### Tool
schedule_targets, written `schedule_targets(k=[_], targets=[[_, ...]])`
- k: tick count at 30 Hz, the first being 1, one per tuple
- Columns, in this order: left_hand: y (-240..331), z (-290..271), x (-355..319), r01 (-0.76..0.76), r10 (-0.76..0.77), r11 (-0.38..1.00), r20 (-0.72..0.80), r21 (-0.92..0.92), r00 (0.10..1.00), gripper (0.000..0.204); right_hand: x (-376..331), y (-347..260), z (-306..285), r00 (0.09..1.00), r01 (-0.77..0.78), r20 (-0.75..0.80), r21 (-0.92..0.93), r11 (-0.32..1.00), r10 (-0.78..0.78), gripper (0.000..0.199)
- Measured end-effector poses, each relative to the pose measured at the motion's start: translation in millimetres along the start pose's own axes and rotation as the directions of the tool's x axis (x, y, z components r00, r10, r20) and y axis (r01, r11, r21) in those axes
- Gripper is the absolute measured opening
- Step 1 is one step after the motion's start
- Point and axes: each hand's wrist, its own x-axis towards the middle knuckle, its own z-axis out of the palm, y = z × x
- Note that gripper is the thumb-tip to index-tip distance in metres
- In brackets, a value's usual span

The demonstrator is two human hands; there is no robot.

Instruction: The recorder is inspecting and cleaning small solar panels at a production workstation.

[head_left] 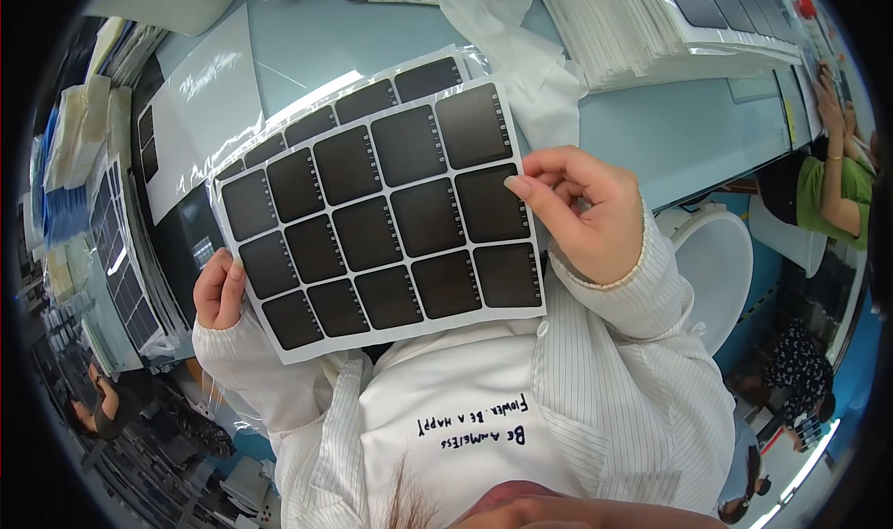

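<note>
A white sheet with rows of black rounded squares (366, 236) is held up in front of me, slightly tilted. My left hand (219, 290) pinches its left edge. Thumb and fingers of my right hand (586, 208) close on the right edge, near the upper corner. Small light marks run down the right side of each square. Behind the held sheet, a similar sheet (366, 100) with black squares and a clear glossy film lies on the table, partly hidden.
A thick stack of white sheets (614, 26) stands at the back right. Beside it lie a crumpled white cloth (521, 50) and a knife (386, 0). More sheet stacks (130, 268) line the left. A round white stool (712, 268) is at the right; other people work farther off.
</note>
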Motion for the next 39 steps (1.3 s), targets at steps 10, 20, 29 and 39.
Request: schedule_targets(k=[10, 20, 29, 39], targets=[[6, -8, -2, -0.070, 0.074, 0.992, -0.040, 0.108, 0.996, 0.023, 6, 0, 6, 0.956, -0.286, 0.180, 0.403, 0.869, 0.231, 0.020], [131, 42, 68, -0.417, 0.398, 0.809, 0.135, 0.414, 0.907, 0.034, 16, -11, 10, 0.925, -0.310, 0.338, 0.402, 0.861, 0.175, 0.029], [130, 115, 115, -0.621, 0.601, 0.734, 0.163, 0.274, 0.782, 0.058, 14, -19, 9, 0.911, -0.259, 0.405, 0.410, 0.875, 0.079, 0.031], [127, 113, 135, -0.611, 0.576, 0.774, 0.219, 0.167, 0.788, 0.055, 18, -19, 9, 0.942, -0.183, 0.333, 0.398, 0.899, 0.044, 0.027]])
